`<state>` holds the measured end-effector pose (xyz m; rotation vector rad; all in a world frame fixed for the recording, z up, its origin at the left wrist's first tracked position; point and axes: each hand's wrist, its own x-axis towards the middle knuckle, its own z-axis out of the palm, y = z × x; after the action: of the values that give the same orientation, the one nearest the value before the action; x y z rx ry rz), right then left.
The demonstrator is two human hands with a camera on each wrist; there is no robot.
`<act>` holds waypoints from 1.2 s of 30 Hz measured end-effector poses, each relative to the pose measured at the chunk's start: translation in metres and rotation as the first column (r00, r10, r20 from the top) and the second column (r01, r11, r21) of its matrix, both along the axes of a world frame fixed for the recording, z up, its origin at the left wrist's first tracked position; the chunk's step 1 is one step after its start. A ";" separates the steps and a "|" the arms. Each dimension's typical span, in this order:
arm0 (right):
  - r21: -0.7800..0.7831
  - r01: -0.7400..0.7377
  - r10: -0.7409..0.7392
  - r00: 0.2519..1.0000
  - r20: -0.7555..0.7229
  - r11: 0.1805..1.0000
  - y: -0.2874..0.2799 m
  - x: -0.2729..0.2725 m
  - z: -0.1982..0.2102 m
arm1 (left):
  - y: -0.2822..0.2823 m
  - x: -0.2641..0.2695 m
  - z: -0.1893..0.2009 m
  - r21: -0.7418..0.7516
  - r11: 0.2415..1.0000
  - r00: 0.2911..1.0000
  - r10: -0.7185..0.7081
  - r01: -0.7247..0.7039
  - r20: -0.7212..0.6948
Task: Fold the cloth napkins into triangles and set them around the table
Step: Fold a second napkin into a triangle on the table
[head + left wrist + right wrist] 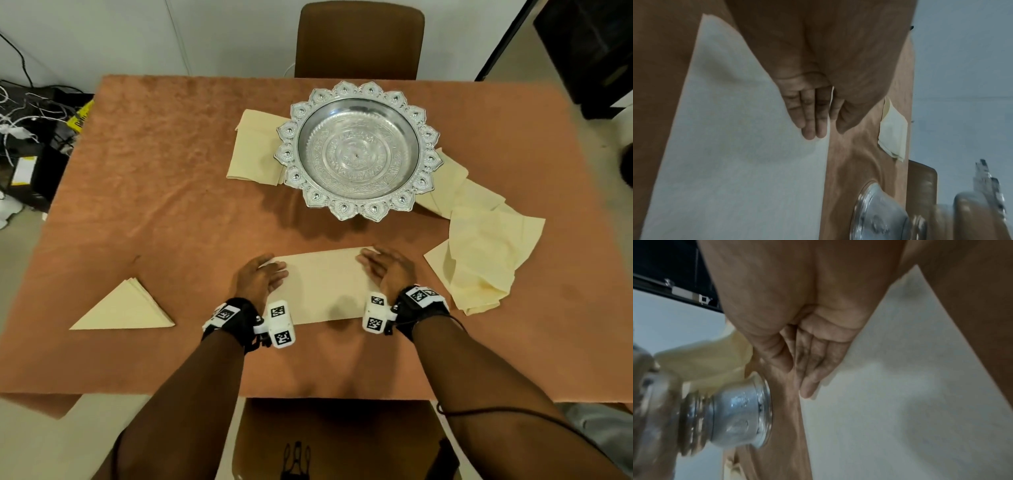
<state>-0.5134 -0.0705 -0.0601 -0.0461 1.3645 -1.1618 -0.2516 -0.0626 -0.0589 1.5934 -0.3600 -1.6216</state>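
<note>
Napkin (322, 284) lies flat on the counter (154, 192) before the person, left hand (262, 277) and right hand (387, 270) spread, pressing its far corners. Uneven pressure could skew the fold.

Bare orange tablecloth (144, 178) lay open left of ornate silver pedestal bowl (358, 150). Bowl blocked centre-far reach. Loose cream napkin heap (486, 246) crowded right side. Folded cream triangle napkin (125, 308) occupied near-left. Brown chair (359, 37) stood beyond far edge.
</note>
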 end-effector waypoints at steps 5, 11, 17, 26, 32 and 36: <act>0.036 -0.094 0.101 0.948 -0.301 0.995 0.015 -0.025 0.015 | 0.004 0.013 0.013 -0.041 0.996 0.988 -0.077 0.083 0.135; 0.411 -0.321 0.516 0.404 -0.755 0.853 0.073 -0.028 -0.001 | 0.044 -0.027 0.008 -0.029 0.641 0.445 -0.499 0.767 0.743; 0.480 -0.317 0.569 0.321 -0.757 0.818 0.083 -0.013 -0.003 | 0.062 -0.038 -0.026 0.181 0.458 0.081 -0.496 0.871 0.864; 0.496 -0.300 0.574 0.539 -0.617 0.815 0.081 -0.011 -0.001 | 0.063 -0.051 -0.015 0.246 0.467 -0.017 -0.442 0.849 0.897; 0.380 -0.251 0.454 0.560 -0.692 0.890 0.088 -0.027 0.005 | 0.069 -0.060 -0.010 0.256 0.408 -0.066 -0.426 0.876 0.902; 0.249 -0.306 0.381 0.518 -0.766 0.919 0.091 -0.026 0.019 | 0.068 -0.065 -0.008 0.253 0.379 -0.059 -0.454 0.890 0.889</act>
<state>-0.5393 0.0203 -0.0416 -0.8602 2.0840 -0.7254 -0.3165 0.0057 -0.0671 1.8376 -2.4097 -0.8653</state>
